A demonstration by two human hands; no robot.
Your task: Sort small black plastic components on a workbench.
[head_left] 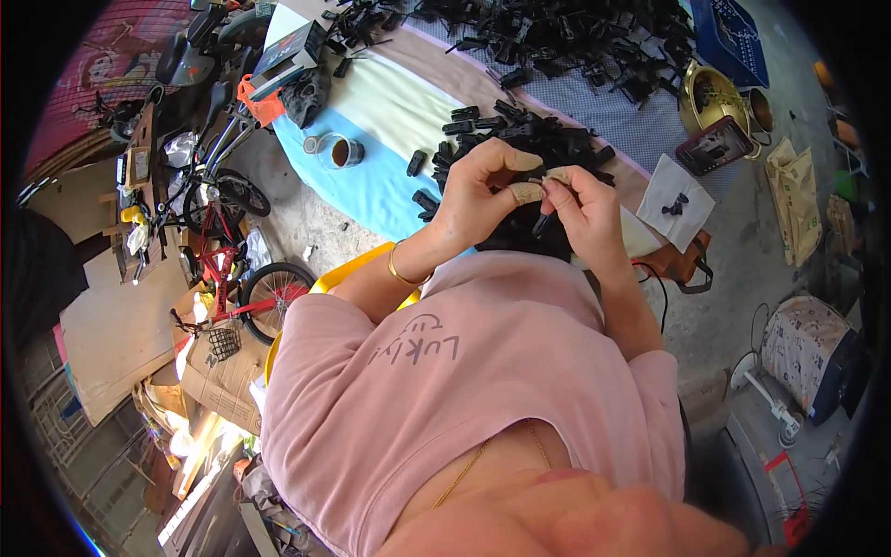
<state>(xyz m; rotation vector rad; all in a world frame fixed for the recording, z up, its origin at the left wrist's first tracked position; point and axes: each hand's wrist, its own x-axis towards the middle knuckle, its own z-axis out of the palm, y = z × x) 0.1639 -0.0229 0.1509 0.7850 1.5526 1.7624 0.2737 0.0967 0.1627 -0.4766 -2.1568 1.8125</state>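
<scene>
- Left hand (475,197): taped fingers (526,193), thumb and forefinger apart.
- Right hand (591,212): fingertips close together; hold cannot be told.
- Black parts (557,137): heaped on the cloth-covered bench (394,93), just beyond both hands.

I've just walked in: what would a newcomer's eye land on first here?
Probably the big heap of small black parts along the far side of the cloth-covered table, and the smaller pile nearer, where the person's left hand and right hand come together. Next, perhaps, the red bicycle at left, and the shiny gold-coloured pot beside a phone at right.
</scene>
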